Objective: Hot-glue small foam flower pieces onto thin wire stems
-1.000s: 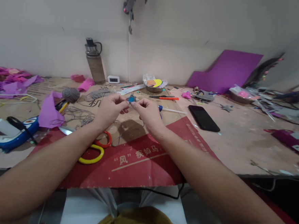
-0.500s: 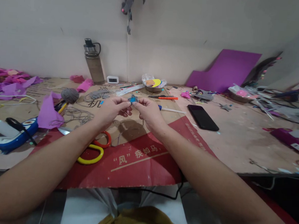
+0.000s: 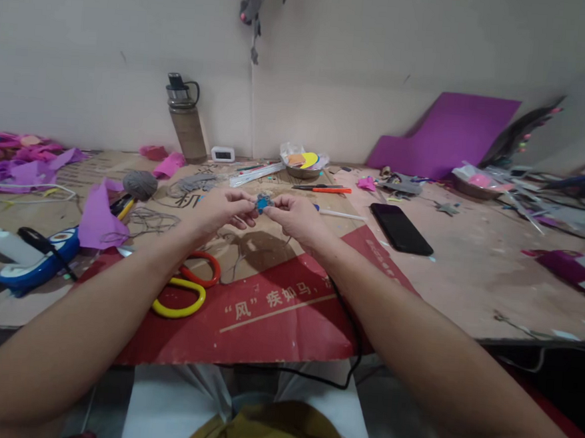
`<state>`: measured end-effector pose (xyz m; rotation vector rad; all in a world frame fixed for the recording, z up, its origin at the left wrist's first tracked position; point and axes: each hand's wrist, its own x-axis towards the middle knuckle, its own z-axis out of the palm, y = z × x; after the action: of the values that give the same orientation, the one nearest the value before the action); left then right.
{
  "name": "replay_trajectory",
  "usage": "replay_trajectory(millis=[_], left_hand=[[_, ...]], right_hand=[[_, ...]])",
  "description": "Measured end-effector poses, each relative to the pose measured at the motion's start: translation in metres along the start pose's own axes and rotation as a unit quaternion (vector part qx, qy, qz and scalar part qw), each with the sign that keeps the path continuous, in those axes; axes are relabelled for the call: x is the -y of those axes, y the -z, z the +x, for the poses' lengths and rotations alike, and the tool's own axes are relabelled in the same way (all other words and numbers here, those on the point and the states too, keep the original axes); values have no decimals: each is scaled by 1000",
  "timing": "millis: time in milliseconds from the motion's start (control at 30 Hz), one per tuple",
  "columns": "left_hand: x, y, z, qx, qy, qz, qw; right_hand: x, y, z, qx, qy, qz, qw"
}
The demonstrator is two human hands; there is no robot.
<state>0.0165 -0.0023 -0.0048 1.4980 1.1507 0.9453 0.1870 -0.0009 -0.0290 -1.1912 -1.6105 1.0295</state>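
Observation:
Between my fingertips, above the cardboard, is a small blue and grey piece (image 3: 262, 203); its exact kind is too small to make out. My left hand (image 3: 226, 209) pinches it from the left, and my right hand (image 3: 295, 218) pinches its right side. Under my hands a thin grey thread lies on the brown and red cardboard sheet (image 3: 269, 337). Scissors with one red and one yellow handle (image 3: 180, 310) lie beneath my left forearm, which hides most of their blades. A ball of grey yarn (image 3: 140, 184) rests to the left, with loose strands near it.
Purple and pink foam scraps (image 3: 105, 216) and a blue and white tool (image 3: 39, 258) lie left. A water bottle (image 3: 187, 131), a white digital clock (image 3: 223, 154) and a bowl (image 3: 303, 172) stand along the wall. A black phone (image 3: 400, 229) and a box cutter (image 3: 330, 189) lie right.
The blue and grey piece is turned so that more of its blue face shows. Both hands still pinch it. The whole view has shifted slightly.

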Motion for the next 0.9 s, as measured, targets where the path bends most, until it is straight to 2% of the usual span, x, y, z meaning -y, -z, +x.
replay_trajectory(millis=[133,367,700,900], left_hand=[[0,0,-1,14,-13,66,998],[-1,-2,-5,10,-24,172,985],[8,-3,-1,-84,-66,94,990],[15,6,7,-138,-114,46,983]], right_hand=[[0,1,0,5,15,-52,999],[-4,-2,3,24,38,-68,997],[-12,-9,0,-16,85,-72,994],[-9,-14,-9,51,102,-76,991]])
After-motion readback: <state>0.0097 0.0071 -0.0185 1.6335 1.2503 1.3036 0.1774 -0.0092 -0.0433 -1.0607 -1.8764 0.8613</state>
